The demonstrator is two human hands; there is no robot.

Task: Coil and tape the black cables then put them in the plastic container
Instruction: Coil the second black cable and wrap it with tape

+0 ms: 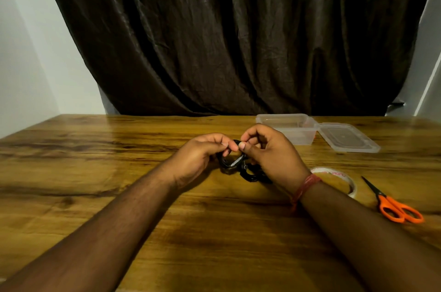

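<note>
Nearest me, low in the frame, both forearms run up toward the centre, where my left hand [202,150] and right hand [265,150] meet over the tabletop [95,172]. Between them sits the black cable bundle [232,162], a small coil with a pale strip across it that looks like tape, and more black cable [253,175] trailing just below my right palm. I judge I am at the taping step, so I want to hold the loops pinched flat, keep the strip tight, and press its end down onto itself so nothing springs open. The fingers of both hands are curled together, thumb and fingertips pinching the top of the coil from either side; neither hand is spread. To the right of centre, near my right wrist, lies the tape roll [343,179], and further right the orange scissors [391,205]. Beyond my hands, in the upper right of the tabletop, the plastic container [286,124] stands open with its lid [348,137] beside it.
</note>
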